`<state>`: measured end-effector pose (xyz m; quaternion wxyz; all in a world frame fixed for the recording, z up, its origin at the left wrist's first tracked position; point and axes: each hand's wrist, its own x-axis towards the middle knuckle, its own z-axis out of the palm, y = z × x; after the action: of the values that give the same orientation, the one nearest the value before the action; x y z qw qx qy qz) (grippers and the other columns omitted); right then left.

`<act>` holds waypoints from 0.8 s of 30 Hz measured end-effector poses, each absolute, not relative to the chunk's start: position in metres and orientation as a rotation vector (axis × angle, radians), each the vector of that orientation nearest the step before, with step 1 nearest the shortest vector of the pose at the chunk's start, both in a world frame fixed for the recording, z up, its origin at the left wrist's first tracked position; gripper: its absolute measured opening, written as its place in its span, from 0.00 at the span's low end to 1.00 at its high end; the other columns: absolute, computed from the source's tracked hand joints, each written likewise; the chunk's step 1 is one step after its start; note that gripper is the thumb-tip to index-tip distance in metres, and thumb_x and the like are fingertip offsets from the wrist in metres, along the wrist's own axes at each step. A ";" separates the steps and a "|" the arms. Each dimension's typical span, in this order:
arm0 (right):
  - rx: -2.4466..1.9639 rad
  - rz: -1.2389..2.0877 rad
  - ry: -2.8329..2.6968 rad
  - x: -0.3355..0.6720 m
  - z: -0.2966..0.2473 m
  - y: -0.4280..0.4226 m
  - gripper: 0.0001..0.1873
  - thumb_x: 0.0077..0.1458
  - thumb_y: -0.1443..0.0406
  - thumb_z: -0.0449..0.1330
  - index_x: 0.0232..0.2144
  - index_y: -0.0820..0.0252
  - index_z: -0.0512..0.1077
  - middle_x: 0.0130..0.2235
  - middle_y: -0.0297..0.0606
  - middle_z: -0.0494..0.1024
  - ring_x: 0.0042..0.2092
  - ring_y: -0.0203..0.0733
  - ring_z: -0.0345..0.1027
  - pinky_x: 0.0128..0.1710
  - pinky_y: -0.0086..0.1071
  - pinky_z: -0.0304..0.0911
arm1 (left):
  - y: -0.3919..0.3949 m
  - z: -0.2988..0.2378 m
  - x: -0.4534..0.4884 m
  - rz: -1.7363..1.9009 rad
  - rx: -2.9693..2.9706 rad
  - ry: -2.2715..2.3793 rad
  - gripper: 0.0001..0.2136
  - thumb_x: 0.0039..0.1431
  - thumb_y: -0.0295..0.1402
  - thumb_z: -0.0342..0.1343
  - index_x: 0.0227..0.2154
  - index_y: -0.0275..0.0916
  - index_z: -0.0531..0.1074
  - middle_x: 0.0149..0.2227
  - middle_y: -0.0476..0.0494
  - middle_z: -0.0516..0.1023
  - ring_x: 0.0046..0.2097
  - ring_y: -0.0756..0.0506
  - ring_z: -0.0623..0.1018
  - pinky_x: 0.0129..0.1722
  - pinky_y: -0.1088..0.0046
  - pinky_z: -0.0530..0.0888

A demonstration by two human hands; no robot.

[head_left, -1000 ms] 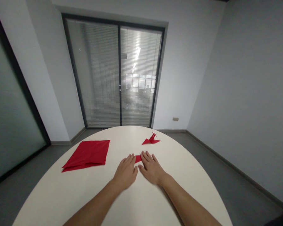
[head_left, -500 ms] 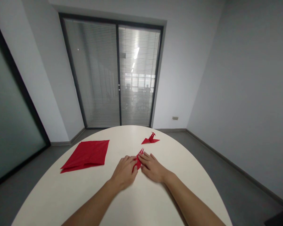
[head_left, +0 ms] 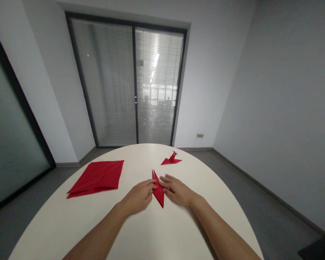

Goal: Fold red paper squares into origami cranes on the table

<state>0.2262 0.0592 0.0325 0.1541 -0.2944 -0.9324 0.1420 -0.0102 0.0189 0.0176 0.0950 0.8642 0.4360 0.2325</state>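
A narrow folded piece of red origami paper lies between my hands, with two thin points facing away from me and one wider point towards me. My left hand grips its left edge, fingers bent and close together. From the right, my right hand holds the other edge, its fingertips on the paper. Parts of both edges are hidden under the fingers. Beyond my hands stands a finished red paper crane, touched by neither hand.
On the left of the round white table lies a stack of red paper sheets, its near edge slightly parted. A glass door with blinds and grey walls stand behind the table. A dark object shows at the lower right.
The folded paper has turned so its two thin points now lean left, and its near point shows. My left hand has shifted slightly left; my right hand is still at the paper's right side.
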 end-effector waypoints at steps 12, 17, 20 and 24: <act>-0.910 0.403 -2.626 0.228 0.040 0.053 0.27 0.59 0.69 0.54 0.60 0.54 0.69 0.63 0.43 0.69 0.64 0.49 0.61 0.66 0.46 0.53 | 0.022 0.012 -0.010 0.729 2.487 1.303 0.19 0.59 0.24 0.50 0.53 0.41 0.72 0.60 0.42 0.72 0.61 0.43 0.72 0.63 0.64 0.67; -0.955 0.424 -2.564 0.229 0.036 0.054 0.25 0.58 0.68 0.56 0.58 0.54 0.72 0.61 0.42 0.72 0.63 0.50 0.62 0.64 0.46 0.56 | 0.023 0.010 -0.011 0.751 2.463 1.301 0.20 0.59 0.25 0.50 0.53 0.42 0.71 0.60 0.43 0.72 0.61 0.43 0.72 0.63 0.64 0.67; -0.949 0.420 -2.553 0.229 0.033 0.055 0.24 0.59 0.67 0.57 0.57 0.55 0.72 0.60 0.43 0.73 0.63 0.51 0.63 0.64 0.45 0.56 | 0.022 0.010 -0.011 0.754 2.452 1.295 0.20 0.59 0.24 0.50 0.53 0.42 0.71 0.60 0.43 0.73 0.60 0.44 0.73 0.62 0.65 0.67; -0.919 0.412 -2.530 0.227 0.032 0.056 0.21 0.61 0.66 0.55 0.55 0.55 0.74 0.56 0.42 0.76 0.59 0.50 0.66 0.61 0.43 0.58 | 0.021 0.013 -0.010 0.757 2.426 1.294 0.19 0.59 0.25 0.51 0.52 0.43 0.72 0.59 0.44 0.73 0.59 0.43 0.73 0.62 0.65 0.68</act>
<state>0.2269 0.0560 0.0323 0.2079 -0.3300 -0.9088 0.1481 -0.0096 0.0213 0.0132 0.1446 0.8417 0.4491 0.2627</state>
